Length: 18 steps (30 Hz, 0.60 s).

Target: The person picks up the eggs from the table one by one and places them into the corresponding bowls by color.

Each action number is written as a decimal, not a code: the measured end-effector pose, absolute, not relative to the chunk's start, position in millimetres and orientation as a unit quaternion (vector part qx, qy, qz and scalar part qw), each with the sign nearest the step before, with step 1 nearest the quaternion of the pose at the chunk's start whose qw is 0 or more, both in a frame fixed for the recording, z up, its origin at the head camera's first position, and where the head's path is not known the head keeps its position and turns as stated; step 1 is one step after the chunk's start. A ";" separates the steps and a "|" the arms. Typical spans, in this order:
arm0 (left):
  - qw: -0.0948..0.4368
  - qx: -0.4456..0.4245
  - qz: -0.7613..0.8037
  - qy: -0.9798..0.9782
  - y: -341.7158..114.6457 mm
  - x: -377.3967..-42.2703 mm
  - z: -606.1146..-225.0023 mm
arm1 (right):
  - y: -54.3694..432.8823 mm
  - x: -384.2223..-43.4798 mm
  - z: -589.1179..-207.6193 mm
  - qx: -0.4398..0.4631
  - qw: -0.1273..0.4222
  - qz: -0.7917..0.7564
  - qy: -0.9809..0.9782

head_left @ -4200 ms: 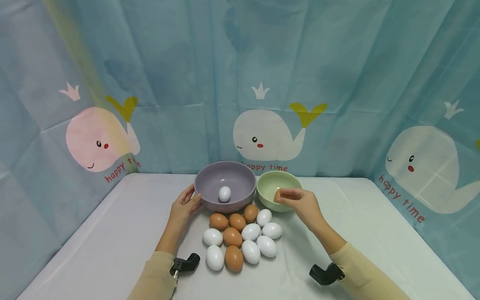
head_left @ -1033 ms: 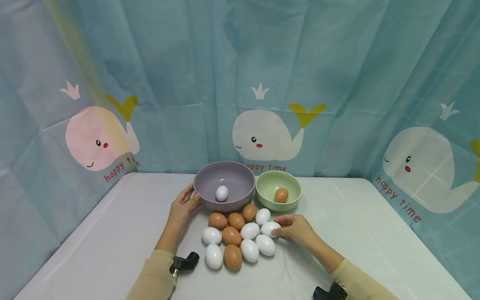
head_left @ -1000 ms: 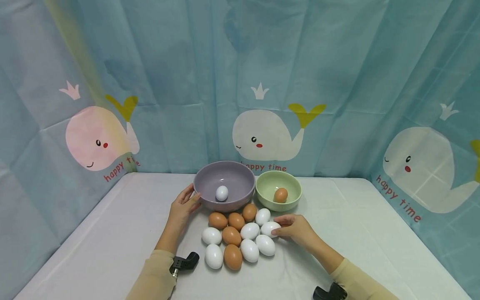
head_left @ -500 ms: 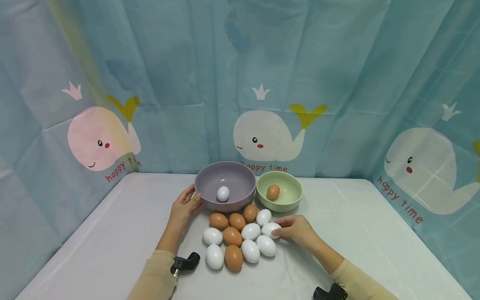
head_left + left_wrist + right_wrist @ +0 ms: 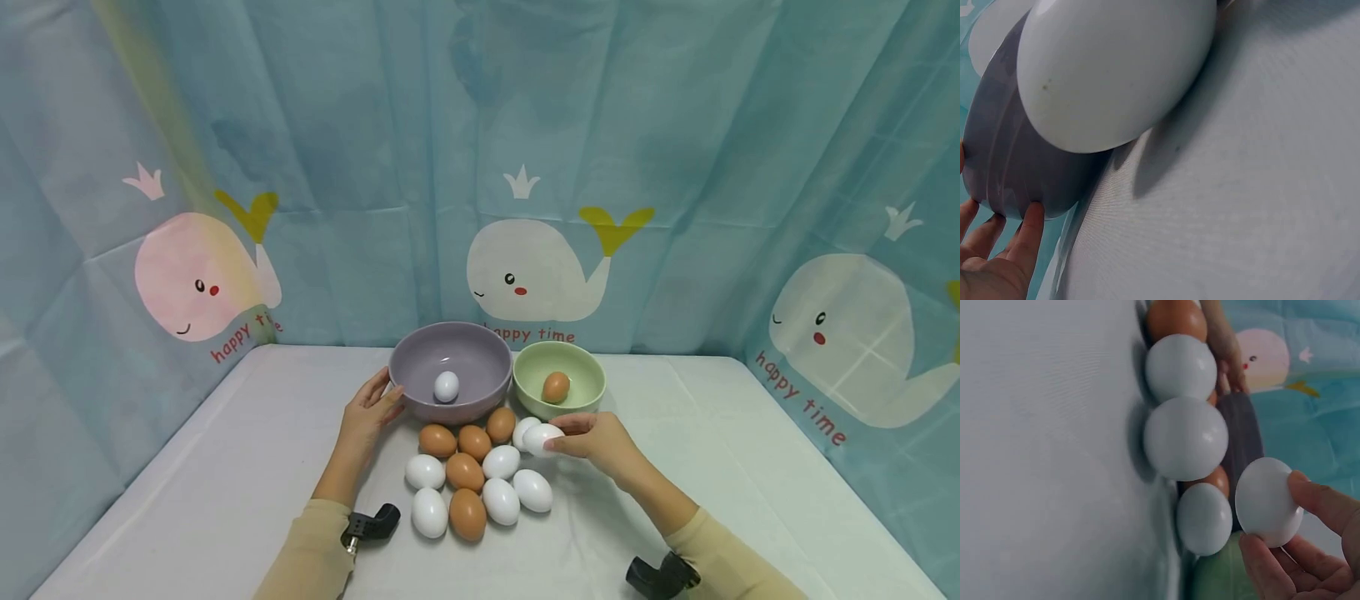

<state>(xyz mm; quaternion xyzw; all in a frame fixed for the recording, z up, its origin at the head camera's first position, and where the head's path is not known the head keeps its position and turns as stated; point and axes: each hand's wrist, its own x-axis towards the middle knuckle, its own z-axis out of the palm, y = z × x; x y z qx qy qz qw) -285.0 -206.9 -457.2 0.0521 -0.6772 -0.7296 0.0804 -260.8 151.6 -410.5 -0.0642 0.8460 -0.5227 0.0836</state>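
My left hand [image 5: 365, 414] holds the left side of a purple bowl [image 5: 480, 400]; in the left wrist view its fingertips [image 5: 1034, 214] touch the outer wall. One white egg [image 5: 446, 387] lies inside that bowl. With thumb and fingers, my right hand [image 5: 606, 443] pinches another white egg [image 5: 1266, 501], lifted off the table in front of the green bowl [image 5: 581, 404]. A brown egg [image 5: 556, 387] lies in the green bowl. Several white and brown eggs stay grouped on the table before the bowls, among them a brown egg [image 5: 467, 514] nearest me.
A white cloth [image 5: 225, 483] covers the table. Behind it hangs a blue curtain [image 5: 360, 150] printed with whales. The bowls stand side by side near the table's back edge, with the eggs close against the purple one.
My right hand had released a brown egg into the green bowl, then gripped a white egg at the group's right side. That egg is now raised and slightly farther back. The left hand stays put.
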 end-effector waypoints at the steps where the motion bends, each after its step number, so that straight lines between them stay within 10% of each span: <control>1: 0.080 0.052 -0.729 -0.678 -207.1 -285.0 -457.0 | 150.8 -261.3 -408.0 -0.068 0.085 -0.522 0.846; 18: 0.078 0.046 -0.731 -0.676 -207.5 -285.5 -457.3 | 112.6 -288.3 -376.5 -0.095 0.103 -0.534 0.834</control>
